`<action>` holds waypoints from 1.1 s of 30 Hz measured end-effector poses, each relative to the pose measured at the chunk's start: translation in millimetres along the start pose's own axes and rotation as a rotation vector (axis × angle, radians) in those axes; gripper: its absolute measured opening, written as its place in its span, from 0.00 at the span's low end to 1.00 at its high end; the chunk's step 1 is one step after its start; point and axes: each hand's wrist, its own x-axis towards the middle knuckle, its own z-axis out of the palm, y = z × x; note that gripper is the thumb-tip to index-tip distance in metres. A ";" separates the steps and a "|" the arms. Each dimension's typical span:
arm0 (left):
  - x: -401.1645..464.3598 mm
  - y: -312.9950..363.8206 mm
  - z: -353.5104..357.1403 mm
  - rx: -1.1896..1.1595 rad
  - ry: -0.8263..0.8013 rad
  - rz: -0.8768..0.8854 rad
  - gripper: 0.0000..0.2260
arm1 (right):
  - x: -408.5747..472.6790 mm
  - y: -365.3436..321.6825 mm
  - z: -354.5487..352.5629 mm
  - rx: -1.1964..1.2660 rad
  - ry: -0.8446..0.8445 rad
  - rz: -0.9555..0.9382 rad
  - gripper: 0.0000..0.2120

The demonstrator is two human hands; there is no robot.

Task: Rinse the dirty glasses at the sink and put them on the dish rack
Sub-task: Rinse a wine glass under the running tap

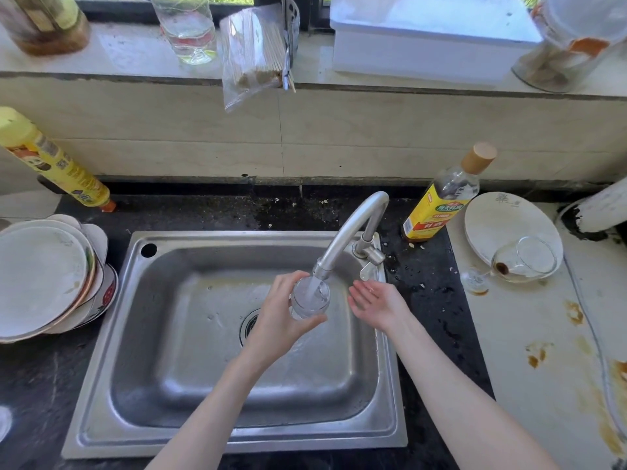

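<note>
Right now my left hand [281, 320] curls around a clear glass [310, 298], mouth up directly under the tap spout [353, 232], so the running water fills it over the steel sink [169, 334] and any spill goes down the drain. My right hand [375, 301] hovers just beside it, palm up, fingers relaxed and holding nothing, probably ready to steady or rub the rim. A stained wine glass [519, 262] lies tipped on the worktop [543, 334] to the right, still waiting. I see no dish rack.
</note>
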 end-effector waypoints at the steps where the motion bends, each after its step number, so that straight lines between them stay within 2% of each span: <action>1: 0.4 0.3 0.1 0.002 0.000 0.002 0.30 | -0.2 -0.2 0.5 0.015 -0.001 0.000 0.07; 8: 0.5 5.4 -0.1 -0.014 0.005 -0.008 0.30 | -6.5 -3.7 1.8 0.081 -0.038 0.033 0.07; 18: 7.5 12.7 -1.9 -0.050 0.036 0.016 0.29 | -21.3 -57.7 4.4 0.254 -0.129 0.044 0.12; 23: 9.5 16.9 -5.2 -0.027 0.034 0.045 0.28 | -23.1 -68.7 0.2 0.255 -0.167 0.030 0.16; 29: 7.2 17.0 -5.8 0.009 0.067 0.017 0.26 | -27.6 -37.7 -6.0 -0.082 -0.120 -0.066 0.13; 33: 5.1 17.0 0.1 0.014 0.162 -0.031 0.23 | -40.2 12.1 -15.7 -0.297 -0.124 0.142 0.12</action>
